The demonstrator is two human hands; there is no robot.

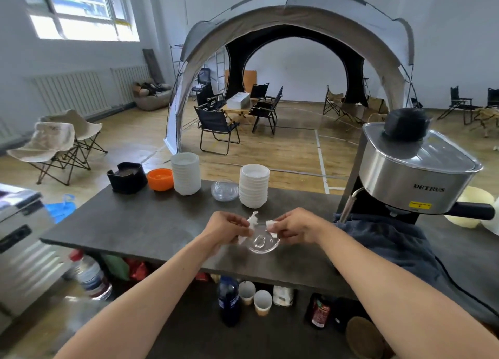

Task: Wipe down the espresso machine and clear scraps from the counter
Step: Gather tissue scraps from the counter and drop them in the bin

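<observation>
Scraps of white paper [253, 221] are being pinched by left hand [226, 230] and right hand [293, 227] over the counter [151, 223]; espresso machine [413, 175] is seemingly awaiting wiping.

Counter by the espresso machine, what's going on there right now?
A person stands at the dark counter, each hand pinching a white paper scrap: left hand, right hand. A clear lid lies just below the hands. The espresso machine sits to the right, beside a dark cloth.

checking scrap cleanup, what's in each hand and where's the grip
Left hand and right hand each pinch a white paper scrap by one end, above a clear lid.
</observation>
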